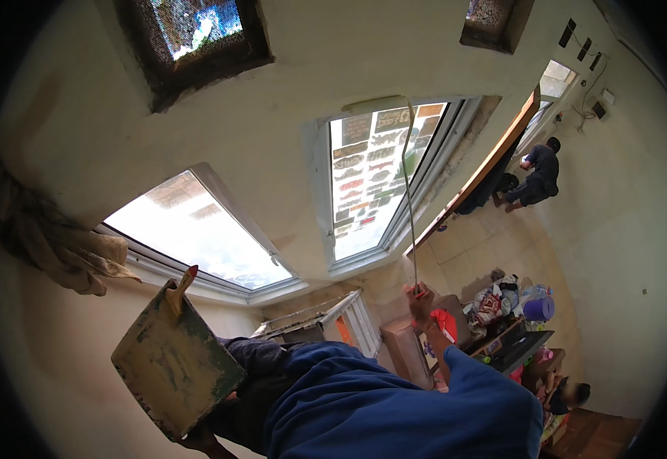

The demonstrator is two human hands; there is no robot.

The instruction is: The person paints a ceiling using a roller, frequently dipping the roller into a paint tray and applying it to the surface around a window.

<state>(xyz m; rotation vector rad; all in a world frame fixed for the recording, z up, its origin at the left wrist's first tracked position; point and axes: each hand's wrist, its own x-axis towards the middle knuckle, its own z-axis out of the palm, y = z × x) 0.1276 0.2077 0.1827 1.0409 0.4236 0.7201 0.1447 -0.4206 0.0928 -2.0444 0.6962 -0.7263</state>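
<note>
My right hand [420, 301] is closed around the handle of a long-framed paint roller [410, 195]. Its pale roller head [375, 104] lies against the cream wall, just above the top of the right-hand window. At the lower left, a square, paint-smeared container [171, 367] is held up by my left hand [199, 441], which shows only in part at its underside; most of the fingers are hidden. A paintbrush [180, 291] with a red-tipped handle rests at the container's upper rim.
Two bright windows [383, 168] [199, 229] meet near the corner. A cloth [58, 241] hangs at the left. Below stand a brown sofa [408, 344], a purple bucket [538, 309] and piled household things. One person [540, 176] bends by the open door [494, 157]; another [566, 398] is lower right.
</note>
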